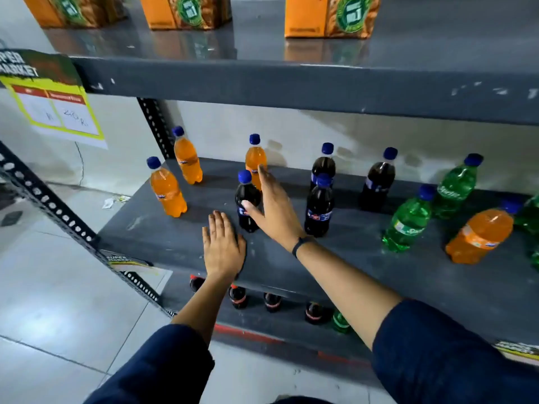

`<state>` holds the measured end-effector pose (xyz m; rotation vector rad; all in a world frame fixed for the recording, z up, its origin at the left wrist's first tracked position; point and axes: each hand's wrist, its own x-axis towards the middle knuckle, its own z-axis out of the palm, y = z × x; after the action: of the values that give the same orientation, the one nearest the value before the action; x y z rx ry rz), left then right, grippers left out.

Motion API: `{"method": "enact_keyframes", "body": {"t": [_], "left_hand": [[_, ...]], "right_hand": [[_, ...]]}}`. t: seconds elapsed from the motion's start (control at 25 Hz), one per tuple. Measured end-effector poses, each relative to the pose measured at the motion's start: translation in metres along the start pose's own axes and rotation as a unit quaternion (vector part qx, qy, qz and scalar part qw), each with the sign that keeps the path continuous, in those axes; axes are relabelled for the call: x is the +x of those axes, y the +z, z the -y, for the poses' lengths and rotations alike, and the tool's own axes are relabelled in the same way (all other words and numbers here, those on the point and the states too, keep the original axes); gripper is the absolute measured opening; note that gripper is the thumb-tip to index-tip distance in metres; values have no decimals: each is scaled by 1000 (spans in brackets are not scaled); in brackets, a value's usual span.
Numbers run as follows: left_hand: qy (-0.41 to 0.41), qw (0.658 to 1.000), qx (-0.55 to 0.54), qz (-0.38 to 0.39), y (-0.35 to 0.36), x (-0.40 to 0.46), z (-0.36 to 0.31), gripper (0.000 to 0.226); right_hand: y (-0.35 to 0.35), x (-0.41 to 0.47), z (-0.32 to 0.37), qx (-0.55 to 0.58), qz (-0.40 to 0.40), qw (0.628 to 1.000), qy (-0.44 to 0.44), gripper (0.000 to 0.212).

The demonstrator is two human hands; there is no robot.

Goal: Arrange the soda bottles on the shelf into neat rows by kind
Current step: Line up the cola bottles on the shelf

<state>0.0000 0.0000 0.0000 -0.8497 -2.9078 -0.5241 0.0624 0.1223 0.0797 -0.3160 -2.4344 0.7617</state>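
On the grey shelf [335, 275] stand blue-capped soda bottles. Two orange ones [167, 189] [187, 157] are at the left, a third orange bottle [254, 158] stands further back, and a fourth orange bottle [481, 233] is at the right. Dark cola bottles: one [246, 196] in the middle, and three more to its right [319, 207] [323, 163] [379, 179]. Green bottles [408, 220] [456, 186] stand at the right. My left hand [223, 246] lies flat on the shelf's front. My right hand [272, 204] is open, thumb against the middle cola bottle, fingers reaching toward the third orange bottle.
The upper shelf [291, 83] carries orange cartons [331, 16]. A price sign [52, 97] hangs at the left by the perforated upright [49, 199]. Below, red-capped cola bottles [239, 295] and a green bottle [341, 320] stand on the lower level. Another green bottle [532, 217] is cut off at the right edge.
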Motion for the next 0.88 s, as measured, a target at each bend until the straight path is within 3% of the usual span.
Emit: {"method": "enact_keyframes", "body": {"t": [0.12,0.32,0.56,0.72,0.88], "left_hand": [[-5,999,28,15,2,2,1,68],[14,998,50,19,8,4,4,59],[9,998,55,28,11,4,4,59],[-1,998,48,36,10,4,2,59],[-3,998,47,48,8,3,2,58]], "right_hand": [[11,11,3,77,84,989,92,80],[-19,-35,0,64,-19,993,97,64],[-122,-123,-42,-43,-174,964,195,59],[-144,-131,-80,-77,-165,959,215,60],[-144,-133,-87,-28,-137,970,198,73]]}}
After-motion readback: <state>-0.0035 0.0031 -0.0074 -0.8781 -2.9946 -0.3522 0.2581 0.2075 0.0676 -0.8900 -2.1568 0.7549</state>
